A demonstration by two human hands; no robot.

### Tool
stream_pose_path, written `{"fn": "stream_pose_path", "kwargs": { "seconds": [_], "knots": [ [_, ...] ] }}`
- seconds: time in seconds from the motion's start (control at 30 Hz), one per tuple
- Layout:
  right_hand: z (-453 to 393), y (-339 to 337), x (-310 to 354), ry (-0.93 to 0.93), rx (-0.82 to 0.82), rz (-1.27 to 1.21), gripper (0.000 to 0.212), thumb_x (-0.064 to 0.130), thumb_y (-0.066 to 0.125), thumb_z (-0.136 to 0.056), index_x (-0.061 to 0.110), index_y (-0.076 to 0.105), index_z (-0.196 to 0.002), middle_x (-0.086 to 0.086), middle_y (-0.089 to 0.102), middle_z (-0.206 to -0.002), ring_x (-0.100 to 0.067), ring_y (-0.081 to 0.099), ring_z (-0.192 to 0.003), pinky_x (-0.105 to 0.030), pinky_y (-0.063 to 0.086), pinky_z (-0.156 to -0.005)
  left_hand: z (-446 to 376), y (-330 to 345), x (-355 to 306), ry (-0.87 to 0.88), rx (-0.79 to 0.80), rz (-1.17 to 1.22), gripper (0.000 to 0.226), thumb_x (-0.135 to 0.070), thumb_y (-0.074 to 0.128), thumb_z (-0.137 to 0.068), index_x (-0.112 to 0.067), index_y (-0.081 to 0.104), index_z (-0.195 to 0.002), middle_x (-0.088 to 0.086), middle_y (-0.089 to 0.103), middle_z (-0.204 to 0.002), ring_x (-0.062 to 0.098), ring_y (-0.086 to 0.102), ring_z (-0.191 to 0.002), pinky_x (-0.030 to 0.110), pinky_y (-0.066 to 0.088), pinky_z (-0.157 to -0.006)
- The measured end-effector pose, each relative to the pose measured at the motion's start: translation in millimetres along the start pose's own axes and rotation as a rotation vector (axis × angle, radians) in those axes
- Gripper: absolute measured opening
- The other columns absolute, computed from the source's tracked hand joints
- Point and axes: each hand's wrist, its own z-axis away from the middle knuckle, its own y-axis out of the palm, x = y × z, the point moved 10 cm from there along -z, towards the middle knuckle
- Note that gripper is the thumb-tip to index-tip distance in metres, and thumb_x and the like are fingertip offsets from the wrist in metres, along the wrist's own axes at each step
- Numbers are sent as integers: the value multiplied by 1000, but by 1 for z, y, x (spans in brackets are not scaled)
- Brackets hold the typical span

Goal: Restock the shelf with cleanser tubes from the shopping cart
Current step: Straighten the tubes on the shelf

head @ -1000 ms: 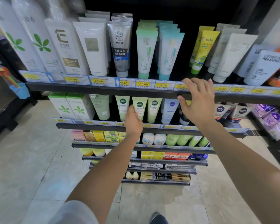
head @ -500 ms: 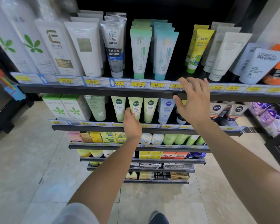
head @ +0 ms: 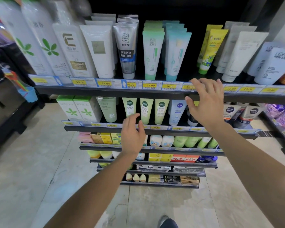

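- At the far left of the top shelf (head: 105,92) stand tall white bottles (head: 44,46) with green leaf prints, then white tubes, all cap-down behind yellow price tags (head: 80,82).
- Further along the same shelf come a grey tube marked MEN (head: 125,50), then a green tube (head: 152,53) and a blue tube (head: 176,53), each with more of its kind queued behind.
- On the second shelf (head: 105,129), three pale green cleanser tubes (head: 146,111) stand side by side, caps down.
- The left hand (head: 132,134) hovers just in front of these tubes, fingers loosely spread and holding nothing; whether a fingertip touches one I cannot tell.
- These tubes look light and soft-walled with a smooth, likely slippery skin; a pinch across the middle of the body, or lower near the stiffer cap, should hold without denting or toppling the neighbours.
- The right hand (head: 204,102) rests with straight fingers on the top shelf's front edge, thumb below, gripping nothing.
- To its right stand yellow tubes (head: 211,50) and white tubes (head: 242,53).
- The shopping cart is not in view.
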Motion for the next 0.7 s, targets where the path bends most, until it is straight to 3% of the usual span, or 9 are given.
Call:
{"fn": "stream_pose_path", "kwargs": {
  "seconds": [0.07, 0.2, 0.3, 0.53, 0.7],
  "knots": [
    [0, 1, 0, 2, 5, 5, 49, 33, 62, -88, 15, 54, -133, -12, 56, -124, -35, 48, -118, -50, 16, -121, -16, -35, -22, 180, -50, -77, 26, -15, 59, -95, -10, 62, -120, 4, 64, -119, 19, 58, -112, 26, 46, -97],
    [0, 1, 0, 2, 14, 13, 49, 34, 61, -88, 15, 53, -133, -12, 55, -125, -35, 47, -118, -49, 16, -121, -52, -97, -53, 464, -196, -269, 32, -18, 62, -94, -5, 64, -123, 10, 63, -125, 28, 55, -120, 43, 41, -107],
    [-1, 1, -1, 1, 23, 20, 50, 35, 61, -89, 15, 53, -134, -13, 55, -125, -36, 48, -118, -49, 15, -121, -72, -118, -64, 589, -231, -420, 38, -21, 59, -95, -3, 60, -129, 15, 60, -132, 34, 52, -126, 45, 39, -109],
    [-1, 2, 0, -3, 29, 52, 51, 36, 61, -89, 14, 53, -134, -13, 56, -125, -36, 49, -118, -51, 18, -120, -100, -90, -53, 649, -31, -636, 52, -30, 49, -99, -3, 45, -143, 15, 54, -139, 33, 46, -132, 48, 34, -114],
    [0, 3, -1, 2, 29, 47, 50, 34, 63, -89, 14, 54, -134, -13, 57, -125, -36, 49, -118, -52, 18, -120, -98, -88, -47, 676, -105, -567, 50, -25, 51, -98, 0, 47, -141, 17, 56, -132, 39, 50, -123, 51, 36, -111]
  ]
}}
